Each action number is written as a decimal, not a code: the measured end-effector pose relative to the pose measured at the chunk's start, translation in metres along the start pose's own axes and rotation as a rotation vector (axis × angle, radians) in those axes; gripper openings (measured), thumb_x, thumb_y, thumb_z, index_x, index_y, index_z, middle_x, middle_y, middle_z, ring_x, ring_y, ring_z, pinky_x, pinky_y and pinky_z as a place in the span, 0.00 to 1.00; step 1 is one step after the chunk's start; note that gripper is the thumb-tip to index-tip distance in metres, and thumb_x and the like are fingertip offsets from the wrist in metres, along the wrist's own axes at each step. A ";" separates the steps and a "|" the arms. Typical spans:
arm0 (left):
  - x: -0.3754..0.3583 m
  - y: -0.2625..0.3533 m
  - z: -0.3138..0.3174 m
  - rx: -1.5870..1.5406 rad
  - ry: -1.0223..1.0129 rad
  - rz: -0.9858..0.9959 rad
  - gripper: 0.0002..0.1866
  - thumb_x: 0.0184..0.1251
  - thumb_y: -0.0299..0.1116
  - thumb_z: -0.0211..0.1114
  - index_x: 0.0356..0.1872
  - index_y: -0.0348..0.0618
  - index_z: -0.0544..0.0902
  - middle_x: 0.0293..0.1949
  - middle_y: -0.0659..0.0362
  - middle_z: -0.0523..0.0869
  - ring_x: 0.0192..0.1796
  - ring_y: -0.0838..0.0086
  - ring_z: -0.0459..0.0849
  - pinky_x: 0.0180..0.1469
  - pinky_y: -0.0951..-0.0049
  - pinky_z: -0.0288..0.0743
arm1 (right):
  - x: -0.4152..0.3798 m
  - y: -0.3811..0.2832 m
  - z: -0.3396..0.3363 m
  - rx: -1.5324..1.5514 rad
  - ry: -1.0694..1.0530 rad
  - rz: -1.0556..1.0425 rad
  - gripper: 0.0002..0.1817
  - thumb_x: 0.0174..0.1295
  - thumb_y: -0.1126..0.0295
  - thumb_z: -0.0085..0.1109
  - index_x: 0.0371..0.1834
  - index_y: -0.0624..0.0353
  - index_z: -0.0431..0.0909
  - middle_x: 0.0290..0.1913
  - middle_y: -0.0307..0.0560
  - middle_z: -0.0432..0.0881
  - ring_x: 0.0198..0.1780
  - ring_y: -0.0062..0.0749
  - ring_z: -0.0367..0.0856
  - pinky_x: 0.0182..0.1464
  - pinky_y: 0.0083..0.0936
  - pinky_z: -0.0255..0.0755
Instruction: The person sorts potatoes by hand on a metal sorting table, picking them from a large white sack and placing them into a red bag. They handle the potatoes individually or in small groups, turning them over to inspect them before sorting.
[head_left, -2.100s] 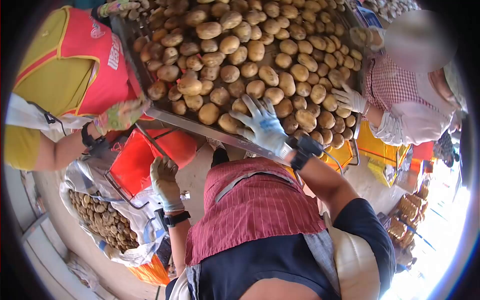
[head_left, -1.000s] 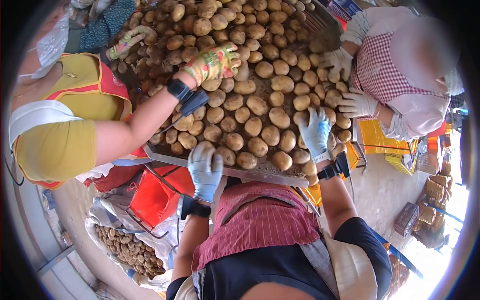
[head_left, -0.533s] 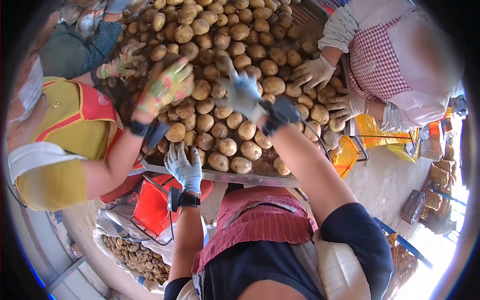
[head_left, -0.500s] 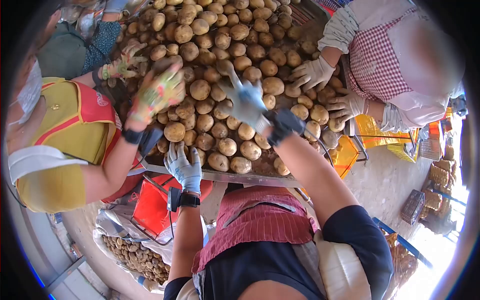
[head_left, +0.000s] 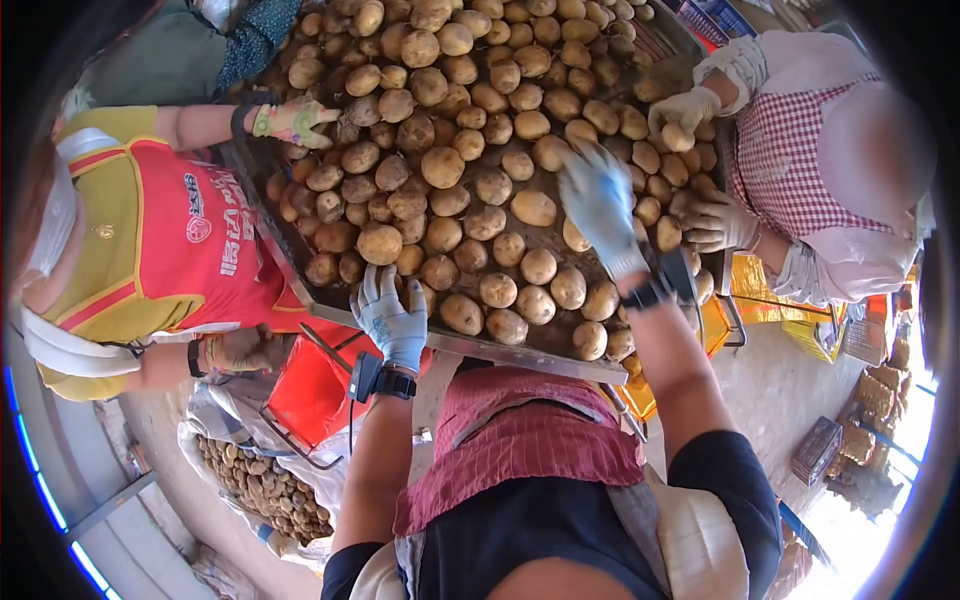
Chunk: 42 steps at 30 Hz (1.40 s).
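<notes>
My left hand [head_left: 392, 318], in a white and blue glove, rests at the near rim of the metal table [head_left: 480, 352]. Its fingers are spread, with the tips by a potato [head_left: 380, 243], and it grips nothing. Out over the right part of the pile, my right hand [head_left: 603, 208] wears the same kind of glove and is blurred by motion. Its fingers look stretched out over the potatoes, with nothing visible in them. Close to it lie an oval potato [head_left: 534, 207] and a round potato [head_left: 538, 265]. Many loose potatoes [head_left: 430, 85] cover the table.
At left, a co-worker's gloved hand [head_left: 295, 122] reaches over the pile; the other glove [head_left: 243, 350] is below the table edge. A co-worker at right holds a potato [head_left: 677, 137]. A red container [head_left: 312, 385] and a sack of small potatoes [head_left: 265, 490] stand below left.
My right hand has swung to the right across the pile, while my left stays near the rim. The left co-worker's nearer hand has dropped below the table edge. The view has shifted slightly.
</notes>
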<state>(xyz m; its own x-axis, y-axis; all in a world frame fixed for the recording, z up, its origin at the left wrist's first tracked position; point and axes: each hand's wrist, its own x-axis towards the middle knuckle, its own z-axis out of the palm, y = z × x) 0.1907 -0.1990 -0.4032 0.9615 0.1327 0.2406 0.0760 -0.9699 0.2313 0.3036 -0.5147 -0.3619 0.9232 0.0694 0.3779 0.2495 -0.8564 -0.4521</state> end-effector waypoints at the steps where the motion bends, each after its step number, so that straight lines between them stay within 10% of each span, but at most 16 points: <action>1: 0.000 -0.002 0.001 -0.029 0.026 0.028 0.23 0.60 0.44 0.65 0.55 0.45 0.80 0.64 0.52 0.75 0.65 0.55 0.71 0.70 0.49 0.58 | 0.030 -0.015 0.010 0.065 -0.128 -0.034 0.23 0.61 0.71 0.53 0.62 0.54 0.76 0.68 0.49 0.71 0.67 0.55 0.68 0.69 0.48 0.60; 9: -0.001 0.000 -0.007 -0.062 0.049 0.047 0.20 0.61 0.40 0.65 0.52 0.44 0.81 0.63 0.52 0.77 0.65 0.57 0.73 0.70 0.51 0.58 | 0.110 -0.064 0.064 -0.269 -0.606 -0.089 0.27 0.59 0.74 0.58 0.64 0.41 0.76 0.61 0.48 0.74 0.62 0.47 0.75 0.57 0.41 0.73; 16: -0.011 -0.008 0.005 -0.316 0.176 -0.023 0.16 0.58 0.32 0.68 0.48 0.44 0.83 0.59 0.53 0.79 0.63 0.58 0.75 0.67 0.54 0.65 | 0.030 -0.011 0.041 0.048 -0.044 0.137 0.20 0.58 0.71 0.58 0.56 0.52 0.75 0.46 0.50 0.81 0.50 0.53 0.76 0.48 0.46 0.73; 19: -0.015 0.042 -0.020 -1.540 0.003 -0.469 0.16 0.68 0.27 0.63 0.55 0.39 0.78 0.56 0.58 0.79 0.59 0.72 0.78 0.57 0.74 0.75 | -0.017 -0.052 0.013 0.330 -0.264 0.210 0.26 0.58 0.71 0.61 0.63 0.55 0.72 0.51 0.52 0.79 0.55 0.49 0.76 0.55 0.42 0.73; 22: -0.009 0.063 -0.036 -1.709 -0.368 -0.682 0.17 0.70 0.29 0.63 0.58 0.38 0.77 0.55 0.59 0.81 0.57 0.72 0.81 0.57 0.73 0.76 | -0.027 -0.095 0.023 0.582 -0.489 -0.264 0.29 0.60 0.66 0.63 0.66 0.55 0.71 0.57 0.53 0.78 0.61 0.43 0.75 0.63 0.39 0.71; 27: 0.005 0.024 -0.049 -1.507 -0.047 -0.865 0.12 0.68 0.33 0.67 0.49 0.45 0.80 0.33 0.66 0.82 0.34 0.82 0.80 0.27 0.83 0.72 | 0.049 -0.118 0.056 0.291 -0.465 -0.079 0.34 0.60 0.51 0.65 0.68 0.52 0.70 0.72 0.59 0.64 0.73 0.53 0.63 0.71 0.47 0.62; 30: 0.030 -0.005 -0.047 -1.209 0.125 -0.678 0.15 0.66 0.33 0.69 0.52 0.44 0.82 0.42 0.58 0.86 0.39 0.76 0.84 0.39 0.78 0.78 | 0.041 -0.160 0.084 -0.086 -0.365 -0.019 0.32 0.59 0.53 0.64 0.68 0.42 0.71 0.77 0.58 0.54 0.77 0.62 0.49 0.70 0.68 0.51; 33: 0.045 -0.012 -0.025 -0.656 -0.058 -0.165 0.30 0.56 0.31 0.72 0.62 0.43 0.76 0.60 0.48 0.78 0.64 0.54 0.74 0.67 0.62 0.67 | 0.019 -0.140 0.071 -0.151 -0.485 -0.090 0.31 0.56 0.58 0.66 0.66 0.41 0.73 0.74 0.56 0.59 0.74 0.62 0.55 0.69 0.64 0.55; 42: 0.005 0.076 -0.018 -0.844 -0.247 0.123 0.28 0.58 0.34 0.70 0.63 0.49 0.77 0.63 0.48 0.77 0.69 0.55 0.72 0.70 0.63 0.67 | -0.004 -0.003 0.038 -0.303 -0.053 0.069 0.32 0.51 0.48 0.68 0.58 0.49 0.78 0.61 0.53 0.73 0.60 0.54 0.70 0.64 0.56 0.57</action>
<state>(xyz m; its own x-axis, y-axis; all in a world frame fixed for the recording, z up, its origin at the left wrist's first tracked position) 0.1965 -0.2680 -0.3673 0.9870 -0.1046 0.1220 -0.1578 -0.4880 0.8585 0.3099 -0.4933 -0.3931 0.9510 0.0259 0.3082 0.0947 -0.9730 -0.2106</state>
